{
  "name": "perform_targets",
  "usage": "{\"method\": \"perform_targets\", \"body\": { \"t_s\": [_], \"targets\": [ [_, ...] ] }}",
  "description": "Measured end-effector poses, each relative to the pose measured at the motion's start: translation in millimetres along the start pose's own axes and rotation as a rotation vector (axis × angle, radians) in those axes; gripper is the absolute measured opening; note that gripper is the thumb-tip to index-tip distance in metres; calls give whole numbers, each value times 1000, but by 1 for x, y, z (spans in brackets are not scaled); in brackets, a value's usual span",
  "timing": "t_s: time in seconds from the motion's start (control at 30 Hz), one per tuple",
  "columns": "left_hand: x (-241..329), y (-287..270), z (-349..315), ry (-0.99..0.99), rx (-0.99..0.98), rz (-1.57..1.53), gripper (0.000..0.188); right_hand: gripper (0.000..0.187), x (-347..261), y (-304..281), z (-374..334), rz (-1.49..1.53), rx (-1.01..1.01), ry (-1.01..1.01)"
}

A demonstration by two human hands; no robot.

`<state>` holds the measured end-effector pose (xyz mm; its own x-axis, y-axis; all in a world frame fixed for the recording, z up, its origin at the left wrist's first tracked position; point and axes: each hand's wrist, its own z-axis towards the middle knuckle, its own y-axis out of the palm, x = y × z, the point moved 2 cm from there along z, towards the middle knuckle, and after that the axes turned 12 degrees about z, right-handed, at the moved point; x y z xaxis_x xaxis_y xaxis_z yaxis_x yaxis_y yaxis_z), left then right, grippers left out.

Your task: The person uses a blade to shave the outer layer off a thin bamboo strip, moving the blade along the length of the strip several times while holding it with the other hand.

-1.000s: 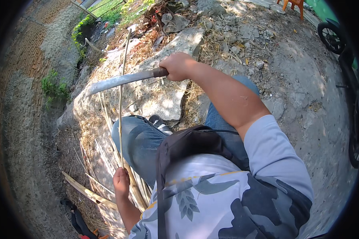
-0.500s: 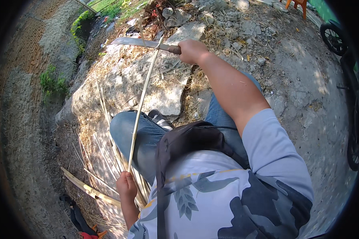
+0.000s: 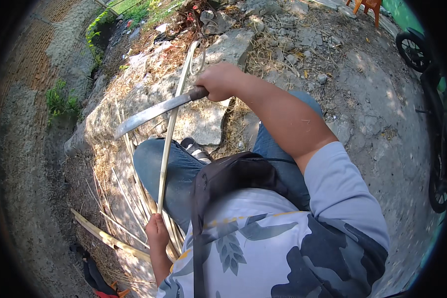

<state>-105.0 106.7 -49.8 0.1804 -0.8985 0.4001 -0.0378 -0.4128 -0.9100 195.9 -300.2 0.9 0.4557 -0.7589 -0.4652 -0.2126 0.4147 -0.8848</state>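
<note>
My right hand is closed round the dark handle of a machete, its long curved blade pointing left and slightly down. The blade crosses a long pale bamboo strip, about midway along it. Closed on the strip's lower end is my left hand, low beside my left thigh. From there the strip slants up and away past my knee. A thin curled shaving hangs at its far end.
Several loose bamboo strips and a wider split bamboo piece lie by my left leg. Broken concrete slabs and rubble lie ahead. A motorcycle stands at the far right, an orange chair at the back. Another person's dark-clothed leg shows lower left.
My right hand has come nearer and left with the machete, the blade now lower along the strip and tilted down. The strip shows its broader face. My left hand stays in place.
</note>
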Motion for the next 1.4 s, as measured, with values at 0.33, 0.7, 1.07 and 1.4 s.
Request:
{"method": "perform_targets", "body": {
  "t_s": [0.33, 0.7, 1.07, 1.4],
  "targets": [
    [-7, 5, 8, -32, -68, -105, 53, 22, 65, -11, 2, 96, 225, 290],
    [-2, 7, 19, 24, -181, -263, 49, 29, 94, 1, 11, 898, 149, 325],
    [4, 17, 20, -90, -225, -417, 51, 11, -30, 14, 3, -143, 26, -249],
    [14, 13, 32, -29, -281, -470, 41, 26, 81, -25, -4, 279, 329, 565]
  ]
}}
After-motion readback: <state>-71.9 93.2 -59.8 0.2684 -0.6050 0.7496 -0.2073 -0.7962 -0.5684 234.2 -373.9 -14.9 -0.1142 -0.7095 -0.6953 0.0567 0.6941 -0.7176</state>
